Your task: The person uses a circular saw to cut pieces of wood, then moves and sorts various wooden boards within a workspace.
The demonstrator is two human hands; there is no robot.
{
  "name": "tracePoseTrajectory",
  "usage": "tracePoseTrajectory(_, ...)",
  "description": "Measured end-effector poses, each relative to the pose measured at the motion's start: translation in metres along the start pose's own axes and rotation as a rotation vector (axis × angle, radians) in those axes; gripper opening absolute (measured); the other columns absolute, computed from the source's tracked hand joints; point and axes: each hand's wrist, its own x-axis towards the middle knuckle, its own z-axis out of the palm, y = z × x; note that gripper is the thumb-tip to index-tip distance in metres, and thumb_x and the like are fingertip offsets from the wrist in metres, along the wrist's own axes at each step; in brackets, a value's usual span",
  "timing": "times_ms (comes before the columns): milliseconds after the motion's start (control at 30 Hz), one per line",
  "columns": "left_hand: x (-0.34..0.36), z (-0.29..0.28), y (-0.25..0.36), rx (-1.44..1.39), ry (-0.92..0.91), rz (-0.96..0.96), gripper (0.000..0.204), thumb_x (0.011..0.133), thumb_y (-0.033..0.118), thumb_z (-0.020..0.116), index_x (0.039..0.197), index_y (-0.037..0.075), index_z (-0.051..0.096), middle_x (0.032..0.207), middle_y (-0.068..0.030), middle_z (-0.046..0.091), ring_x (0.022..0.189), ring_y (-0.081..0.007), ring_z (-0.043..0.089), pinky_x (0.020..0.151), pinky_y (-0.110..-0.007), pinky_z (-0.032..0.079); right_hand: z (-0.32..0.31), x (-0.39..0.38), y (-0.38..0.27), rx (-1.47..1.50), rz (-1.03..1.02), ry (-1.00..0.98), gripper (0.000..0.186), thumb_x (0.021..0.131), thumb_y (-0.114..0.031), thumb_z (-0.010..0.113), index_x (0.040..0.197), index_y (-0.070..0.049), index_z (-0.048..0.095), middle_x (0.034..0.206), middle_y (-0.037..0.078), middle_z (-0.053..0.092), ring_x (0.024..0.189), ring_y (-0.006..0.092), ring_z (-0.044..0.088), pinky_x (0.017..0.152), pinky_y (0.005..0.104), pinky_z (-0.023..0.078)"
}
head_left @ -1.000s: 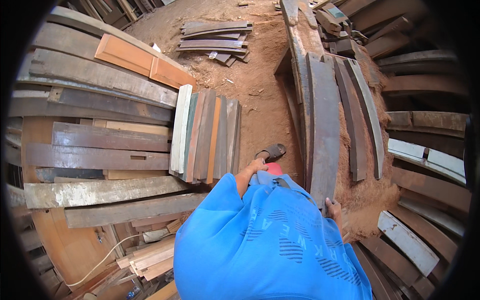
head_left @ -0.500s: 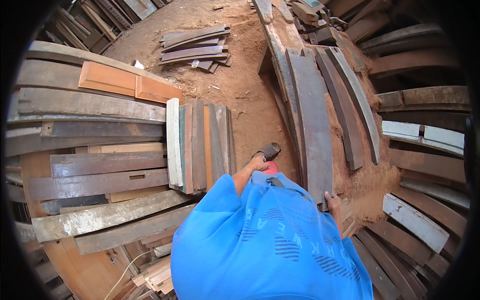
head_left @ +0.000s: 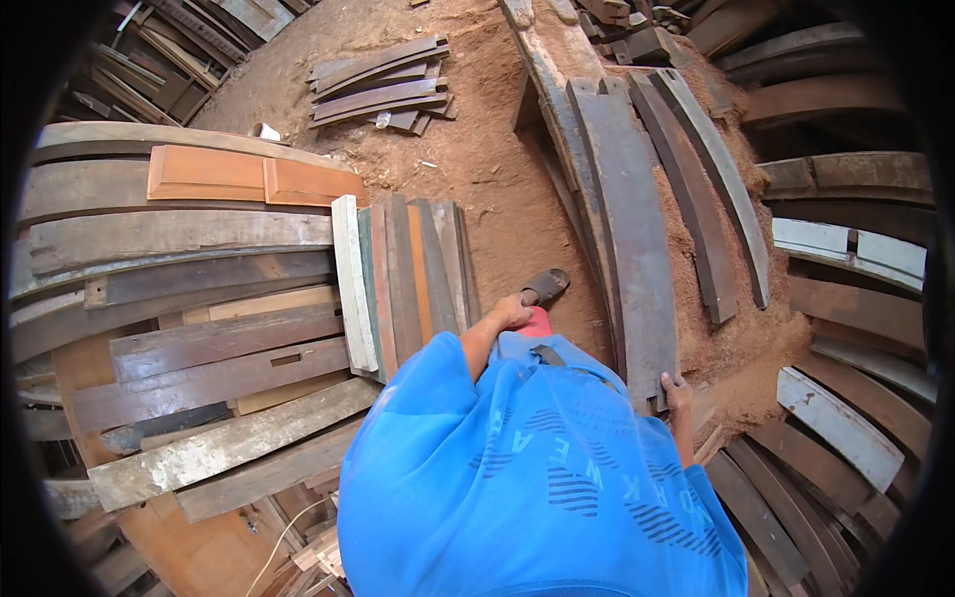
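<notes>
My right hand (head_left: 678, 393) grips the near right corner of a wide dark plank (head_left: 637, 249), its thumb on the top face and its other fingers hidden at the edge. The plank lies lengthwise away from me, on or against other timber. In front of my blue shirt (head_left: 537, 468), my left hand (head_left: 513, 311) is closed beside red cloth (head_left: 537, 321). Its fingertips are hidden, and whatever they may hold cannot be made out. A dark sandal (head_left: 547, 286) shows just beyond that hand.
Upright boards (head_left: 406, 279), one white, stand to the left, beside a stack of long planks (head_left: 179, 239) with an orange panel (head_left: 209, 176). A small plank pile (head_left: 378, 85) lies ahead on brown ground. Two narrow boards (head_left: 686, 189) and more stacked timber (head_left: 846, 284) are at the right.
The view has shifted slightly, so the surroundings sit differently in the picture. My right hand stays at the plank's near corner, and my left hand remains by the red cloth.
</notes>
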Motion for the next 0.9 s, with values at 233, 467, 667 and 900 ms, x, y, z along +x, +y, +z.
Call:
tracePoseTrajectory(233, -0.056, 0.025, -0.005, -0.245, 0.200, -0.127, 0.055, 0.088, 0.040, 0.068, 0.126, 0.002, 0.067, 0.118, -0.0255, 0.072, 0.118, -0.0357, 0.067, 0.101, -0.043, 0.053, -0.013, 0.006, -0.026, -0.354, 0.032, -0.104, 0.045, 0.089, -0.032, 0.081, 0.107, 0.008, 0.072, 0.095, 0.011, 0.073, 0.084, 0.0188, 0.066, 0.078, 0.0358, 0.054)
tracePoseTrajectory(467, -0.158, 0.128, -0.106, -0.559, 0.097, -0.396, 0.054, 0.087, 0.046, 0.071, 0.117, 0.001, 0.072, 0.116, -0.0244, 0.073, 0.114, -0.0327, 0.069, 0.096, -0.042, 0.053, -0.012, 0.019, -0.011, -0.292, -0.200, -0.121, 0.059, 0.087, -0.029, 0.081, 0.125, 0.009, 0.059, 0.108, 0.017, 0.071, 0.095, 0.0249, 0.068, 0.086, 0.0378, 0.055)
tracePoseTrajectory(667, -0.215, 0.165, -0.149, -0.461, 0.181, -0.475, 0.054, 0.086, 0.048, 0.072, 0.114, 0.001, 0.073, 0.115, -0.0245, 0.073, 0.112, -0.0317, 0.070, 0.095, -0.042, 0.053, -0.015, 0.043, -0.002, -0.399, -0.274, -0.110, 0.061, 0.088, -0.026, 0.080, 0.130, 0.011, 0.054, 0.113, 0.020, 0.070, 0.103, 0.0259, 0.067, 0.093, 0.0386, 0.053)
tracePoseTrajectory(900, -0.228, 0.168, -0.168, -0.402, 0.210, -0.473, 0.055, 0.085, 0.050, 0.072, 0.112, 0.002, 0.074, 0.115, -0.0246, 0.073, 0.110, -0.0306, 0.071, 0.095, -0.043, 0.053, -0.016, 0.034, -0.008, -0.443, -0.254, -0.163, 0.065, 0.088, -0.036, 0.080, 0.128, 0.010, 0.057, 0.114, 0.025, 0.070, 0.108, 0.0331, 0.068, 0.096, 0.0419, 0.052)
